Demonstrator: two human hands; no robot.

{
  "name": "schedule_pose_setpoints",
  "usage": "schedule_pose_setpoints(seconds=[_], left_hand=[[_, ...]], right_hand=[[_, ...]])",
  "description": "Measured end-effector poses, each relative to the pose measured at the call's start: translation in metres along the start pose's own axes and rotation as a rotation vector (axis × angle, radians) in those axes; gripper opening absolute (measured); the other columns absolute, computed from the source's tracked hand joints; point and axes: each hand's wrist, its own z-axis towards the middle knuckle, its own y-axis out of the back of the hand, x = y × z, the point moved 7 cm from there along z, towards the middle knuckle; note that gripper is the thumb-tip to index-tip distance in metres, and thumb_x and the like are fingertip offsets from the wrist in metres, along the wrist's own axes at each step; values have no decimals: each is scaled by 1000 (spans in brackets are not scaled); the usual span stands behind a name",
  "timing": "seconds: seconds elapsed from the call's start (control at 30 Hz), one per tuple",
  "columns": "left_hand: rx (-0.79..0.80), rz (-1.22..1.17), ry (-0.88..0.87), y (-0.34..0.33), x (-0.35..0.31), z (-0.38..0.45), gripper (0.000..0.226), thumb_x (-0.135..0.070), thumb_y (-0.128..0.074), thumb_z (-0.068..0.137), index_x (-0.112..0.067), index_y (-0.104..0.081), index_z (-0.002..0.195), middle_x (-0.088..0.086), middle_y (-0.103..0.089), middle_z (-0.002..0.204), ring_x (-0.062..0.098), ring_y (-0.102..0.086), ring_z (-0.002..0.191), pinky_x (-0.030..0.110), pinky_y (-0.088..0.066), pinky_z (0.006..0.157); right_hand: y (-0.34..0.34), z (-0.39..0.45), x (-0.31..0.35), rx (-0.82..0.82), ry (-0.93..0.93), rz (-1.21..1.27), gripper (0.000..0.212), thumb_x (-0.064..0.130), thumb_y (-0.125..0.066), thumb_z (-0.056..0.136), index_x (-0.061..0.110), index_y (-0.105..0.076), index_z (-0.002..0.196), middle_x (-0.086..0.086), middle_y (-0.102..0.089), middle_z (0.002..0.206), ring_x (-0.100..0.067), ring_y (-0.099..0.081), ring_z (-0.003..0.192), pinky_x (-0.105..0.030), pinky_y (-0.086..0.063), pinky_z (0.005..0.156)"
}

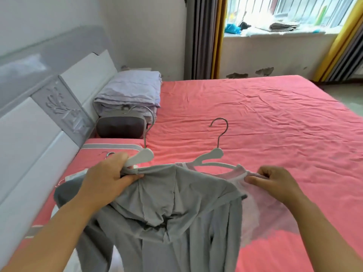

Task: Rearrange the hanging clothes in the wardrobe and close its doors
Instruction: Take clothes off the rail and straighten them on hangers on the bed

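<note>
A grey hooded garment [167, 203] hangs over the near side of the bed. My left hand [110, 173] grips its left shoulder together with a white hanger [140, 157] whose metal hook points up. My right hand [275, 181] pinches the shoulder of a sheer white garment [253, 195] that sits on a second white hanger [212, 158] lying on the sheet. The grey garment overlaps the white one. No wardrobe is in view.
The bed has a pink sheet [255, 118]. A folded lilac quilt [129, 89] and a grey pillow [121, 126] lie by the white headboard [49, 118]. More clothes and a hanger hook [108, 154] lie under my left arm. Curtains [206, 36] frame the window behind.
</note>
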Motion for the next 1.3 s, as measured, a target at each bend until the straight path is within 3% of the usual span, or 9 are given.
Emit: schedule_pose_setpoints(seconds=[0.13,0.23,0.43,0.57,0.73,0.93,1.07,1.17,1.3], left_hand=[[24,23,60,-4,-3,2,36,-35,-77,73,-12,-50,76,-6,-49,63,5,-44,60,21,-33,55],[55,27,101,-13,-4,3,44,-60,-61,63,-20,-51,77,-9,-52,65,4,-48,64,19,-34,56],[104,11,133,-33,-5,13,28,-59,-59,63,-38,-42,70,-15,-56,74,1,-50,71,21,-27,52],[109,19,150,-47,-1,26,47,-71,-45,57,-27,-34,65,-7,-47,61,8,-46,61,25,-32,54],[148,30,137,-70,2,37,44,-51,-67,74,-31,-30,65,-8,-44,63,6,-43,61,23,-28,54],[131,13,125,-84,-2,43,38,-48,-67,79,-21,-41,75,-7,-47,69,17,-46,69,33,-35,60],[114,-8,33,-72,-20,43,43,-43,-68,80,-27,-30,67,-9,-43,67,15,-42,67,30,-28,56],[110,-76,-47,-56,-36,38,41,-38,-70,79,-27,-32,67,-10,-41,67,10,-38,64,24,-26,53],[93,-133,-135,-46,-59,27,45,-37,-70,79,-30,-28,64,-12,-40,65,14,-39,66,32,-24,58]], right_hand=[[-31,50,5,76,32,-21,47,45,-75,70,15,-44,52,5,-43,48,-14,-40,52,-32,-30,53],[-53,79,9,133,61,-30,45,45,-74,71,16,-45,54,5,-48,53,-13,-43,55,-33,-30,54],[-98,120,3,243,57,-8,41,44,-75,70,16,-48,57,5,-47,54,-15,-41,55,-32,-27,52],[-123,140,13,313,131,114,28,23,-81,70,18,-60,87,-1,-56,79,-18,-52,77,-27,-35,63],[-108,123,60,381,221,393,18,17,-76,77,24,-65,90,-9,-68,90,-13,-58,80,-35,-50,80],[-92,48,104,500,367,256,41,55,-65,64,23,-66,89,6,-66,79,-6,-59,74,-20,-46,68],[-81,16,115,318,441,-65,35,60,-52,63,26,-47,70,10,-49,64,-11,-46,65,-32,-34,59],[-60,-10,121,148,358,-125,34,50,-61,69,23,-41,65,7,-49,62,-15,-47,66,-35,-34,62],[-30,-46,126,-74,285,-210,30,38,-70,76,20,-47,71,6,-52,68,-20,-49,70,-36,-29,62]])
